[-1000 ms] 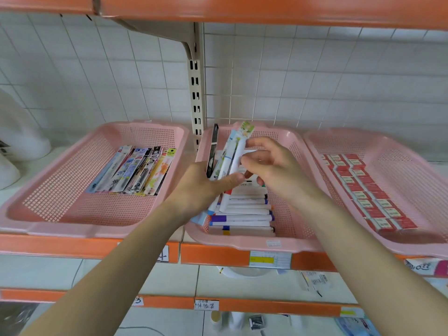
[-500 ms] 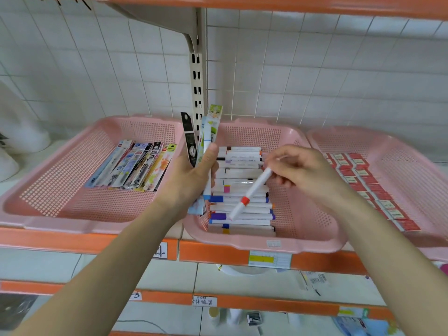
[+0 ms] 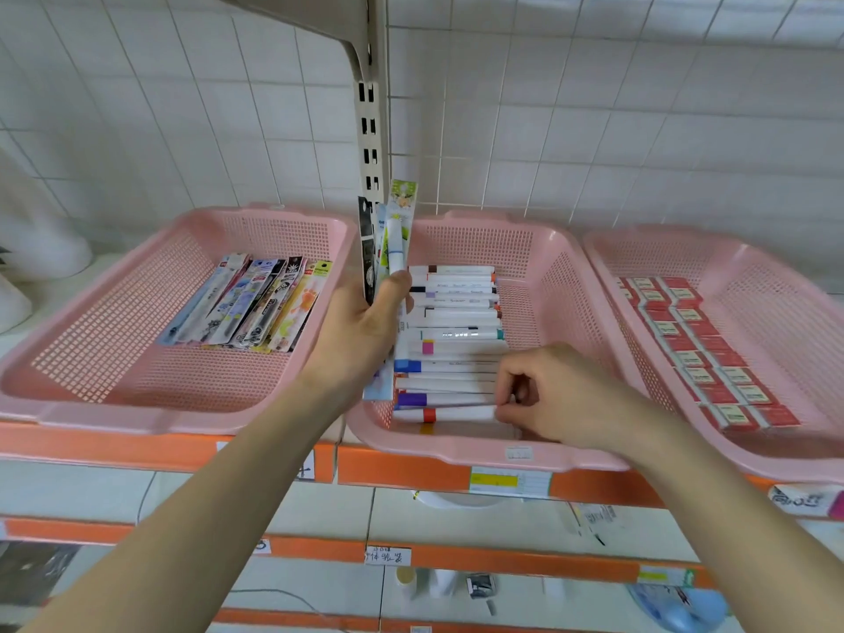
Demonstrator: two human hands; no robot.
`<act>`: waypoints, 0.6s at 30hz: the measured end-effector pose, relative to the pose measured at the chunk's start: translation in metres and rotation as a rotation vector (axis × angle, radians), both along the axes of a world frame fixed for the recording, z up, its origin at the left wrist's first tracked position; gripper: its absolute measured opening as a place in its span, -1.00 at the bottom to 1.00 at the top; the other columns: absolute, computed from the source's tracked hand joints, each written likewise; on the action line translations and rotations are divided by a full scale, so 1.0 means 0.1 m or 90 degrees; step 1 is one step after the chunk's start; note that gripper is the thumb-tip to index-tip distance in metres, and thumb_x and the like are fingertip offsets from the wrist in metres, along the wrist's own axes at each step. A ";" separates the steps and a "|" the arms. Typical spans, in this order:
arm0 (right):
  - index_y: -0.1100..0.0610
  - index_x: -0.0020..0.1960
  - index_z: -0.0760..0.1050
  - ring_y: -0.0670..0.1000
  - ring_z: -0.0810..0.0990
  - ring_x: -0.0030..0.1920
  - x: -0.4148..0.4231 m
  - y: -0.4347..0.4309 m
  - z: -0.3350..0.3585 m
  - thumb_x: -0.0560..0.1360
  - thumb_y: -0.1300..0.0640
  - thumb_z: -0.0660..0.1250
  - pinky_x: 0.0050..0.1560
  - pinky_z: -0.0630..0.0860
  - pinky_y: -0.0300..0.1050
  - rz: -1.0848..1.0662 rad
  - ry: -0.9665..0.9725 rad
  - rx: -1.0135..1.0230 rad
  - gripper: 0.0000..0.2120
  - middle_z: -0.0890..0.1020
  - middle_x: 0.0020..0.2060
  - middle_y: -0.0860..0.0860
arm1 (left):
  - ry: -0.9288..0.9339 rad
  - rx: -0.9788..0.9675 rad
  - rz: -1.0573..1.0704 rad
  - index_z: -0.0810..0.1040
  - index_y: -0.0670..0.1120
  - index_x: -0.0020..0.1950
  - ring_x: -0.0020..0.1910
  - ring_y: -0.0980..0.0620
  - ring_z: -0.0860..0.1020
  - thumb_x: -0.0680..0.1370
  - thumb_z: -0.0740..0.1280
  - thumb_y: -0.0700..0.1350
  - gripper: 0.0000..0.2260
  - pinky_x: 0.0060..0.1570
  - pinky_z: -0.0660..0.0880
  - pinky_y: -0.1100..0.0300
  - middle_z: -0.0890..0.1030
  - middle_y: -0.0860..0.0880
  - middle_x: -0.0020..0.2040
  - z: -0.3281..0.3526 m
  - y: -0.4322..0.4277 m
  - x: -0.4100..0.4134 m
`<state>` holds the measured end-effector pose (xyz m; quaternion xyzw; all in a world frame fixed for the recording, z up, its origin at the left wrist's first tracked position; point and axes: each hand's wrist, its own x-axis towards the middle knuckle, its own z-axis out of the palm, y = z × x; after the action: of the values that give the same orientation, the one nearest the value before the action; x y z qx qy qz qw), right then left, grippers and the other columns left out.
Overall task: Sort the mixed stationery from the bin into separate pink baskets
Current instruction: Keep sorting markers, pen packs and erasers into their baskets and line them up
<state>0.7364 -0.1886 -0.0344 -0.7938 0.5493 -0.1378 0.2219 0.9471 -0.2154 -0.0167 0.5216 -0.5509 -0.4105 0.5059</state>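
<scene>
Pink baskets: moulded plastic, perforated mesh walls, smooth satin rims. Marker pens: smooth white plastic barrels. Refill packets: glossy printed film. Wall tiles: glazed, glossy white. Slotted upright: painted metal, matt. Shelf edge: smooth orange finish.

Bright, soft, even light, perhaps from overhead; shadows are faint. Wide-angle distortion bows the tiled wall and the orange shelf edge. Shelf labels look blurred.

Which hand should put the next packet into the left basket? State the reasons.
Left, probably. The left hand grips the packets right beside the left basket; the right hand is pinching a marker in the middle basket.
</scene>
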 end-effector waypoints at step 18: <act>0.09 0.04 0.56 -0.19 0.60 -0.33 0.40 0.02 0.32 0.52 0.15 0.41 -0.24 0.49 -0.30 -0.118 -0.394 0.141 -0.89 0.69 -0.31 -0.02 | 0.128 0.022 -0.006 0.57 0.04 -0.17 -0.29 0.01 0.56 0.62 0.35 -0.12 -0.83 -0.29 0.56 0.04 0.62 -0.08 -0.23 0.03 0.25 -0.31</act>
<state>0.7764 -0.1862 -0.0024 -0.6322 0.5375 -0.3309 0.4494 0.9162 -0.1904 -0.0132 0.4838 -0.4923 -0.4730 0.5475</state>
